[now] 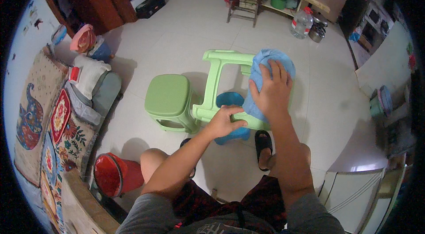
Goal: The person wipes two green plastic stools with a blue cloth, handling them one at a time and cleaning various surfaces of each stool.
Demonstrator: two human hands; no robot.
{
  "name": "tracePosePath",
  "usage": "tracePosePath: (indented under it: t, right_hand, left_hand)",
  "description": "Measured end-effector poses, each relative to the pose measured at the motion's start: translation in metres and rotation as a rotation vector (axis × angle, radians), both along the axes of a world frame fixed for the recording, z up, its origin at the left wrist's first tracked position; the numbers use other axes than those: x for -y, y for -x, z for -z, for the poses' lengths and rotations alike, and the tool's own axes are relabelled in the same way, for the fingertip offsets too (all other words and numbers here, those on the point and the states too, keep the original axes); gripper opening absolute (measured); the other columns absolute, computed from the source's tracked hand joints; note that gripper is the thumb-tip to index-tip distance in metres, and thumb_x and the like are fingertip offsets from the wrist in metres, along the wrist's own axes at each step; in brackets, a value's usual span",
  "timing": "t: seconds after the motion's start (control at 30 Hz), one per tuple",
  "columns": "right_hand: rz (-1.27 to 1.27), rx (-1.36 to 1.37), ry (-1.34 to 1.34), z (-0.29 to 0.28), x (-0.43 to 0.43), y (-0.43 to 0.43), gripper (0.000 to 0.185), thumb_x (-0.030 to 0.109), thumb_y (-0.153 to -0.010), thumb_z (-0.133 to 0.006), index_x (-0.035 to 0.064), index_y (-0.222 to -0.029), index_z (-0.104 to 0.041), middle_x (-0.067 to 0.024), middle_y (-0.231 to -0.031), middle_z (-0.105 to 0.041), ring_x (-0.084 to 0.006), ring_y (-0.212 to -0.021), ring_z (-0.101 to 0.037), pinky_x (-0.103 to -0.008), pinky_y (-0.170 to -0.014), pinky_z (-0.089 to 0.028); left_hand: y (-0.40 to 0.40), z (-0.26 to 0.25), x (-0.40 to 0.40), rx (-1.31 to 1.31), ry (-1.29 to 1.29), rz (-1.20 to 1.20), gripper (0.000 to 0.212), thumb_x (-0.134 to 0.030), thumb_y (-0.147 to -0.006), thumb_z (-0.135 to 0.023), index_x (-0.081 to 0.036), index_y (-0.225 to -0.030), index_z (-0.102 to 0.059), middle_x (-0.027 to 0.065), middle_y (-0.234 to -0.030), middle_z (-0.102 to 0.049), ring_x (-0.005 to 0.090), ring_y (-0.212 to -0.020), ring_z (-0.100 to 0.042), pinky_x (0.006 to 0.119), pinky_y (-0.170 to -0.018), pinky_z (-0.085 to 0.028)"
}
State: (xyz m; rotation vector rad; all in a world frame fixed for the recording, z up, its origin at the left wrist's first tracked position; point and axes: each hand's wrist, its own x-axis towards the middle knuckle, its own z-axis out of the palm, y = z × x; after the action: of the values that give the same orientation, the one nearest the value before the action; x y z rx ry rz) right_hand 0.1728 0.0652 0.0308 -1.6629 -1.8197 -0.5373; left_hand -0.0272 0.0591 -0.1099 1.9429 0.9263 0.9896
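A light green plastic stool frame [212, 79] lies in front of me, its open side framed by legs and rails. My left hand [221, 124] grips its near rail between thumb and fingers. A blue cloth [260, 63] is draped over the frame's right-hand side and hides much of it. My right hand [275, 91] lies on that cloth with its fingers spread, pressing it onto the plastic. Beneath the frame shows a blue plastic object [230, 99], partly hidden; its kind is unclear.
A square green plastic stool [168, 94] stands upright at the left. Closer to me is a red bucket [131, 174]. A cushioned sofa [109, 91] lines the left wall. Farther off are a folding chair [244, 1], a large water bottle [302, 23] and a metal kettle [317, 33].
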Motion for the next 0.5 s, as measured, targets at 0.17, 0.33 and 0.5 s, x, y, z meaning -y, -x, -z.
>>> tracePosePath:
  t: [0.17, 0.33, 0.5]
  right_hand:
    - [0.000, 0.016, 0.063, 0.001, 0.003, 0.000, 0.060, 0.038, -0.093, -0.084, 0.0117, -0.146, -0.074, -0.0140, -0.163, -0.061, -0.0389, -0.158, -0.050, -0.0676, -0.125, -0.040]
    - [-0.011, 0.026, 0.084, 0.000, 0.006, 0.013, 0.058, 0.035, -0.093, -0.084, 0.0133, -0.146, -0.074, -0.0127, -0.164, -0.061, -0.0374, -0.160, -0.050, -0.0688, -0.124, -0.040]
    - [-0.031, 0.017, 0.118, 0.001, 0.008, 0.018, 0.056, 0.032, -0.093, -0.083, 0.0159, -0.146, -0.075, -0.0109, -0.165, -0.060, -0.0362, -0.160, -0.050, -0.0704, -0.124, -0.041]
  left_hand:
    - [-0.007, -0.025, -0.006, 0.059, 0.062, 0.070, 0.048, -0.021, -0.091, -0.099, 0.003, -0.128, -0.080, 0.0173, -0.116, -0.083, 0.0245, -0.097, -0.075, 0.040, -0.089, -0.060]
    - [0.001, -0.033, -0.009, 0.088, 0.123, 0.064, 0.045, -0.018, -0.092, -0.097, 0.002, -0.128, -0.080, 0.0156, -0.110, -0.084, 0.0195, -0.089, -0.072, 0.038, -0.085, -0.060]
    - [0.001, -0.049, -0.010, 0.086, 0.310, 0.027, 0.041, -0.016, -0.094, -0.095, 0.000, -0.129, -0.081, 0.0125, -0.112, -0.086, 0.0152, -0.095, -0.072, 0.038, -0.091, -0.060]
